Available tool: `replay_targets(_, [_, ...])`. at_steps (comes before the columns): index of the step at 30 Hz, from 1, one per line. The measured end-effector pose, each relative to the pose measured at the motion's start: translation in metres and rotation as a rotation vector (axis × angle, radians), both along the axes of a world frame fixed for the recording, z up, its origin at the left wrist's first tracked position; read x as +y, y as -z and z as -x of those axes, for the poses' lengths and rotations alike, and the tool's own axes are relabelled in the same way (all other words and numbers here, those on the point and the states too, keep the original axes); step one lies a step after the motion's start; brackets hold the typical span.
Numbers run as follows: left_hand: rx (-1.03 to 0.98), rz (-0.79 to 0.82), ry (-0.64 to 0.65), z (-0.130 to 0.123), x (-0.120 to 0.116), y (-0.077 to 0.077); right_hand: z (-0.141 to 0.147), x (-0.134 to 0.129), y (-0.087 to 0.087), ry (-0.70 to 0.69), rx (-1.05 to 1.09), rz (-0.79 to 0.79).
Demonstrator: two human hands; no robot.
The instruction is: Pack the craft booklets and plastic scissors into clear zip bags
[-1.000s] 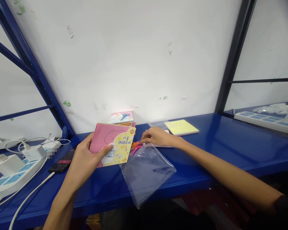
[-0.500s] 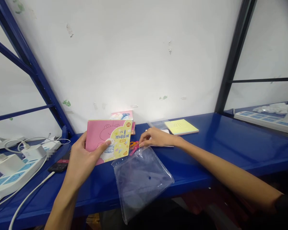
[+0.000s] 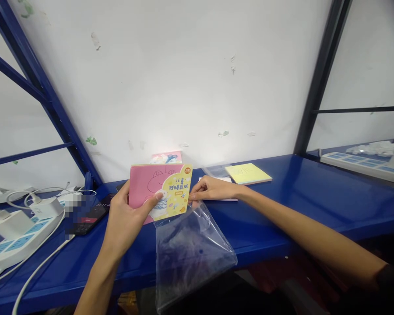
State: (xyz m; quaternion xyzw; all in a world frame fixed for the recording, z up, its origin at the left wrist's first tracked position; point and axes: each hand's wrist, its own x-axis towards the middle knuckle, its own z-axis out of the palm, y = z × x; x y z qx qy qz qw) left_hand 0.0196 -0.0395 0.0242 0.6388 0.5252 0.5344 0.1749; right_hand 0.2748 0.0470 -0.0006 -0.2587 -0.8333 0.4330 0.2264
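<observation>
My left hand (image 3: pixel 131 218) grips a pink and yellow paper pack (image 3: pixel 175 190), thumb on its front and fingers behind. The pack stands upright, facing me, with a frog outline and a white animal printed on it. Just right of it, my right hand (image 3: pixel 210 188) pinches the upper edge of a clear plastic bag (image 3: pixel 193 258). The bag hangs down over the table's front edge. The pack's right edge is close to my right fingertips and hides what lies behind.
Behind the pack, another pink pack (image 3: pixel 167 156) stands by the wall. A yellow pad (image 3: pixel 248 173) lies farther right on the blue table (image 3: pixel 295 197). Left are a phone (image 3: pixel 92 218), a white power strip (image 3: pixel 15 245) and cables. Blue and black posts flank the table.
My left hand and the pack have moved right, toward my right hand. The pack now covers the small pink and orange items. More of the phone shows.
</observation>
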Motion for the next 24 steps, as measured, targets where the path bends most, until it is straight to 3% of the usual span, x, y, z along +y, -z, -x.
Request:
replay_targets(6, [-0.144,0.002,-0.011,-0.003,0.0,0.002,0.001,-0.001,-0.001,0.07,-0.023,-0.069])
replay_targets(13, [-0.214,0.089,0.086,-0.002,0.0,0.003,0.0,0.0,-0.001,0.091,0.023,-0.05])
replay_targets(24, [-0.126,0.248,0.098,0.008,-0.006,-0.006,0.001,0.0,-0.004,0.07,0.13,0.035])
